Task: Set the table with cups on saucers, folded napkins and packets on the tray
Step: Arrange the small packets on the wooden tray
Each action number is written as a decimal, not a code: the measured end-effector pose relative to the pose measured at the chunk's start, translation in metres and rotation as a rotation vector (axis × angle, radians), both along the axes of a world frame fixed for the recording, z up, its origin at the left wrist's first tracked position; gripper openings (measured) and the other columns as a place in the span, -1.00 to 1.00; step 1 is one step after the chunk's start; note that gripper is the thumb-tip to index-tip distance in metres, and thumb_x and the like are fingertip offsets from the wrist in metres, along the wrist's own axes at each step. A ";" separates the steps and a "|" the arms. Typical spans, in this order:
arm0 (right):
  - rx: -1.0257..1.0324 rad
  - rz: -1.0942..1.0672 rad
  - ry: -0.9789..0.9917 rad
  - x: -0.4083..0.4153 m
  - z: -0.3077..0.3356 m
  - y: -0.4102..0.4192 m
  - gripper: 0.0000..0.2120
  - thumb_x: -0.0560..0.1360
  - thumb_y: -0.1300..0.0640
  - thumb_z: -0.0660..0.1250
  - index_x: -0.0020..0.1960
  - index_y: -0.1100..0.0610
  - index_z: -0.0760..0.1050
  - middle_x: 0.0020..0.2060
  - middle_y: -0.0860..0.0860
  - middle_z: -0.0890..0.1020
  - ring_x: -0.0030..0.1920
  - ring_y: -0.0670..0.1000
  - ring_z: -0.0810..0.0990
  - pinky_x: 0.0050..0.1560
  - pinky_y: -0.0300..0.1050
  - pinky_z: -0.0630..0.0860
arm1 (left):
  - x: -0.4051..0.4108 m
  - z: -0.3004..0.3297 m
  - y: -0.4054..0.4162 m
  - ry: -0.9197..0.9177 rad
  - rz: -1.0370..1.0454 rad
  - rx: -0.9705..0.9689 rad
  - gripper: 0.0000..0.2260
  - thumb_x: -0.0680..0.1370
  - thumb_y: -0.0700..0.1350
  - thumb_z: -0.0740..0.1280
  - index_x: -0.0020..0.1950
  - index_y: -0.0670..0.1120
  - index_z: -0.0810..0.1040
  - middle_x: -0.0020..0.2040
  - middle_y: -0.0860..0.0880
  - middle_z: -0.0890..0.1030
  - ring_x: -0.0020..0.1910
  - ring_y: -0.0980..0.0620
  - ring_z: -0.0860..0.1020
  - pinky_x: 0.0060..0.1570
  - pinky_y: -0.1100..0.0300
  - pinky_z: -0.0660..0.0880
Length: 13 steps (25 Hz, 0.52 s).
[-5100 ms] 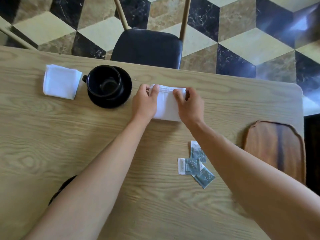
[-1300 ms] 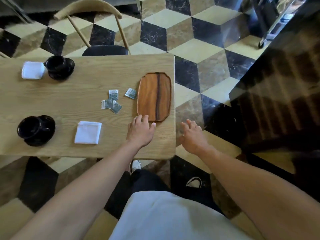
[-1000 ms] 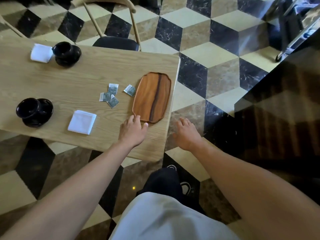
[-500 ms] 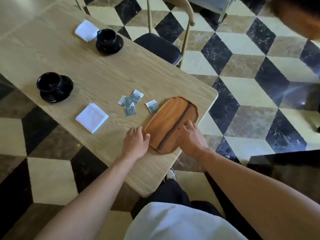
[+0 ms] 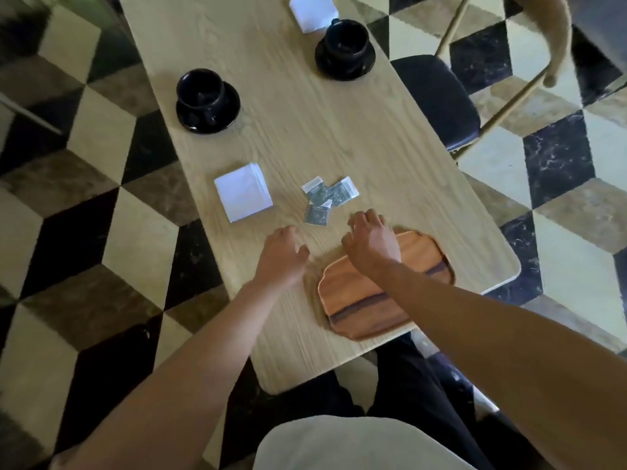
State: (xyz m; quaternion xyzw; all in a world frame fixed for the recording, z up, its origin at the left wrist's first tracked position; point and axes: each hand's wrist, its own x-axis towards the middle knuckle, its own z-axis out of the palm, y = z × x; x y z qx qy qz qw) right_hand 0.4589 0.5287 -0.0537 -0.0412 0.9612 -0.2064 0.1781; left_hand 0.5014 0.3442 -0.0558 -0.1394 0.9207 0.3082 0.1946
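Checkered floor surrounds the table (image 5: 339, 130); loose, empty hands, left (image 5: 283, 257) and right (image 5: 369, 242), should pinch packets (image 5: 325, 198) singly onto the tray (image 5: 356, 300).

I see the tray (image 5: 353, 300) on the table (image 5: 298, 130) at its near end, my right hand (image 5: 371, 244) over its far edge and my left hand (image 5: 283, 257) on the table just left of it. Beyond my hands lie the packets (image 5: 325, 200), with a napkin (image 5: 243, 192) to their left. Farther off stands a cup (image 5: 202, 91) on its saucer (image 5: 225, 111), and behind it to the right a second cup (image 5: 346, 39) beside another napkin (image 5: 314, 10). A chair (image 5: 437, 96) stands right of the table.
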 end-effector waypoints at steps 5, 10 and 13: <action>-0.120 -0.004 -0.090 -0.068 -0.024 -0.014 -0.73 0.62 -0.01 0.26 0.19 0.17 0.49 0.13 0.14 0.57 0.06 0.25 0.61 -0.13 -0.03 0.39 | -0.034 -0.012 0.028 -0.004 0.293 -0.027 -0.73 0.60 -0.10 0.34 0.26 -0.16 0.53 0.13 -0.14 0.60 0.17 -0.15 0.55 0.18 0.03 0.47; -0.189 0.126 -0.091 -0.113 -0.049 -0.029 -0.67 0.61 -0.03 0.28 0.20 0.21 0.45 0.13 0.14 0.56 0.03 0.23 0.62 -0.14 -0.03 0.38 | -0.070 -0.038 0.055 -0.018 0.435 -0.187 -0.75 0.56 0.00 0.41 0.13 -0.14 0.58 0.11 -0.16 0.59 0.19 -0.18 0.51 0.19 -0.05 0.46; -0.152 0.152 -0.071 -0.116 -0.055 -0.034 -0.60 0.60 -0.10 0.30 0.23 0.20 0.46 0.16 0.13 0.56 0.03 0.21 0.63 -0.13 -0.02 0.42 | -0.074 -0.047 0.066 0.000 0.461 -0.235 -0.74 0.54 -0.02 0.44 0.14 -0.13 0.60 0.16 -0.17 0.54 0.21 -0.18 0.48 0.23 -0.02 0.45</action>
